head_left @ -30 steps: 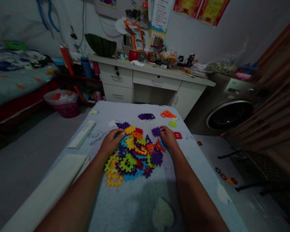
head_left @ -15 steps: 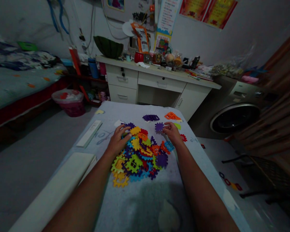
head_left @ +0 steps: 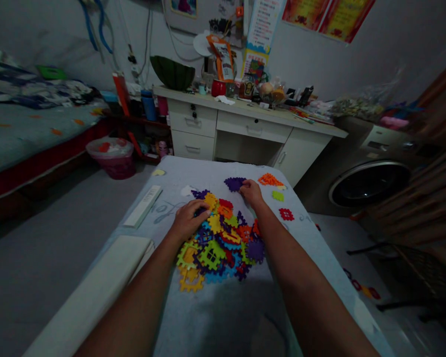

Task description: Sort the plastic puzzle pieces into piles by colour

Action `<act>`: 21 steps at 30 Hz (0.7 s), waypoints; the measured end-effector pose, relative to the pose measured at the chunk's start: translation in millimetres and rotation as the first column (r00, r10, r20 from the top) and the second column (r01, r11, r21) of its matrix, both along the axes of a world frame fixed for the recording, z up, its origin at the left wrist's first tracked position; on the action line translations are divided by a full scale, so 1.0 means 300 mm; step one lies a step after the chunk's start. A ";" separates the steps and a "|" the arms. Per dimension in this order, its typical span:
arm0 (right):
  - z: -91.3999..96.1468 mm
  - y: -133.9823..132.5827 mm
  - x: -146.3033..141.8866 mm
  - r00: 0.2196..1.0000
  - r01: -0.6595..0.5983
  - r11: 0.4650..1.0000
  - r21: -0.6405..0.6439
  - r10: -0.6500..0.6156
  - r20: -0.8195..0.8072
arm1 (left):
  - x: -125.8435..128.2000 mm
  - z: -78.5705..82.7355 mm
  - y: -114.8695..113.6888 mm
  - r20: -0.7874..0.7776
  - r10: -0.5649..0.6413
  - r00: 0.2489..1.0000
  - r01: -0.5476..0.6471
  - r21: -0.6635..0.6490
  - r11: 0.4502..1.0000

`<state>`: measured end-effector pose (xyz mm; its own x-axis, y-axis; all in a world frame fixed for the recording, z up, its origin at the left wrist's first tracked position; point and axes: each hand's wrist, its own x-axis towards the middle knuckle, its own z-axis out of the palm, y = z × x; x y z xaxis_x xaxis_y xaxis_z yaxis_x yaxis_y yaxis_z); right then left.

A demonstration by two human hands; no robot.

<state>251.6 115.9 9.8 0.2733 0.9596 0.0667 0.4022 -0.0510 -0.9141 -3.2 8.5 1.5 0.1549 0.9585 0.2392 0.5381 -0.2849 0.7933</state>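
Observation:
A heap of notched plastic building tiles in many colours lies mid-table, with a lime window tile on its near side. My left hand rests at the heap's left edge, fingers spread and curved near a yellow tile; nothing shows in its grip. At the far side, my right hand pinches a purple square tile at the purple tile pile; the fingers partly cover it. To its right lie an orange tile pile, a lime tile and a red tile.
A long white box and a larger pale slab lie along the table's left side. Beyond the table stands a white desk crowded with items. A washing machine is at right, a pink bin at left.
My right hand has carried the purple tile away from me and left, to the purple pile. My left hand has shifted slightly nearer along the heap. The view has turned slightly left.

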 end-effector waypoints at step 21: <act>0.133 -0.159 -0.033 0.638 -0.588 0.771 -0.246 0.629 0.445 | 0.007 0.022 -0.012 0.015 0.026 1.000 -0.026 0.008 1.000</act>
